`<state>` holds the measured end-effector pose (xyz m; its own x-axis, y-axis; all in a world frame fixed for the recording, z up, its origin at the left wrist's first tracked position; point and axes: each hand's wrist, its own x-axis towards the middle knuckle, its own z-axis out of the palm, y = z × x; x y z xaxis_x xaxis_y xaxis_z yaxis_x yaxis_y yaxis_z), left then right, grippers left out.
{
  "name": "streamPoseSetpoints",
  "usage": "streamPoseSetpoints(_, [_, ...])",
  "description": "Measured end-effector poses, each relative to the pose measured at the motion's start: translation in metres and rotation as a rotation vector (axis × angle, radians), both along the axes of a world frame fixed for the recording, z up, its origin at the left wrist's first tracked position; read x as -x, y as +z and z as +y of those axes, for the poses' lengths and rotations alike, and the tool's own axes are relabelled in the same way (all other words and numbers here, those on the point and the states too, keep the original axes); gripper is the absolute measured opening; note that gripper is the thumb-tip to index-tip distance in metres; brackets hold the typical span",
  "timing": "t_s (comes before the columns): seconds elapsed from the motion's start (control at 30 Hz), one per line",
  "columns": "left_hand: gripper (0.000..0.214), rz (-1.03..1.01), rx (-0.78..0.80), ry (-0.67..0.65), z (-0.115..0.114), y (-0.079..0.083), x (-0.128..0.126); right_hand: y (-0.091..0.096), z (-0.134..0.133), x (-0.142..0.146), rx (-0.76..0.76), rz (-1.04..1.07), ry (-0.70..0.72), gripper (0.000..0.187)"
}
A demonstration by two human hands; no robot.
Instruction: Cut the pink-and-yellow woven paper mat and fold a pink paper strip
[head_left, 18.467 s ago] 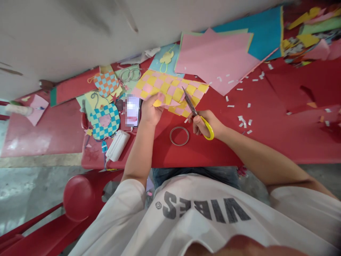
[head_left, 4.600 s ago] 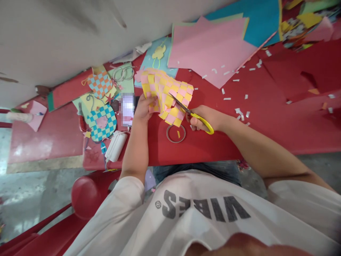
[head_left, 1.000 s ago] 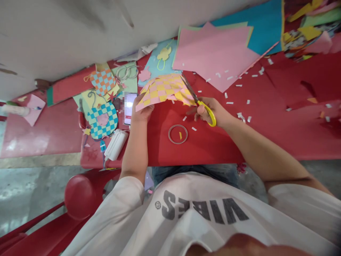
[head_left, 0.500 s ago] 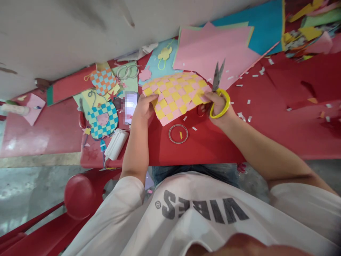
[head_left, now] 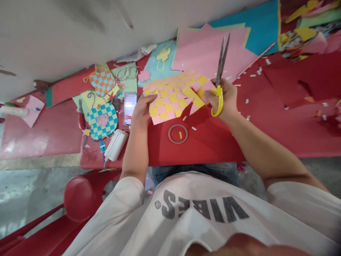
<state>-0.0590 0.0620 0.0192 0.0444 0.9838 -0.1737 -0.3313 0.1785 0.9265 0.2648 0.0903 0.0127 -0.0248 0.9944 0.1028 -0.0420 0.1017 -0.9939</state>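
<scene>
A woven paper sheet in pink and yellow checks [head_left: 169, 101] is held up over the red table. My left hand [head_left: 142, 108] pinches its left edge, thumb on top. At the right edge, my right hand [head_left: 227, 97] grips the sheet between thumb and fingers. Hooked on that same hand is a pair of scissors [head_left: 221, 67] with yellow handles, blades pointing up and slightly apart, away from the paper. Near the right end, a woven flap stands partly separated from the sheet, with a gap along the lower edge. Below it lies a clear ring [head_left: 178, 143] around a small yellow scrap.
Large pink sheets [head_left: 197, 46] and blue card [head_left: 262, 25] lie at the back. On the left are a blue checked woven piece [head_left: 93, 122], an orange checked one [head_left: 102, 83], a phone [head_left: 131, 110] and a white object [head_left: 116, 145]. White scraps dot the right side.
My right hand has turned and lifted, swinging the scissors more upright. The right end of the woven sheet has bent up and a gap has opened there. My left hand keeps its hold.
</scene>
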Motion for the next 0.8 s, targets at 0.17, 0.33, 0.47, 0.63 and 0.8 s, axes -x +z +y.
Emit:
streamPoseSetpoints(0.17, [0.057, -0.064, 0.034, 0.042, 0.0, 0.003, -0.002, 0.005, -0.002, -0.002, -0.046, -0.104, -0.074, 0.032])
streamPoseSetpoints(0.33, [0.058, -0.206, 0.101, 0.18, -0.002, 0.009, -0.01, 0.005, -0.004, -0.003, -0.039, -0.062, -0.033, 0.032])
streamPoseSetpoints(0.47, [0.051, -0.153, 0.076, 0.175, -0.003, 0.012, -0.012, 0.001, -0.005, -0.003, -0.02, -0.047, -0.03, 0.037])
streamPoseSetpoints(0.63, [0.043, -0.141, 0.042, 0.116, -0.002, 0.009, -0.01, 0.004, -0.007, 0.0, 0.04, 0.052, 0.035, 0.039])
streamPoseSetpoints(0.8, [0.044, -0.203, 0.083, 0.166, 0.001, 0.012, -0.013, 0.006, -0.008, 0.008, 0.109, 0.197, 0.03, 0.041])
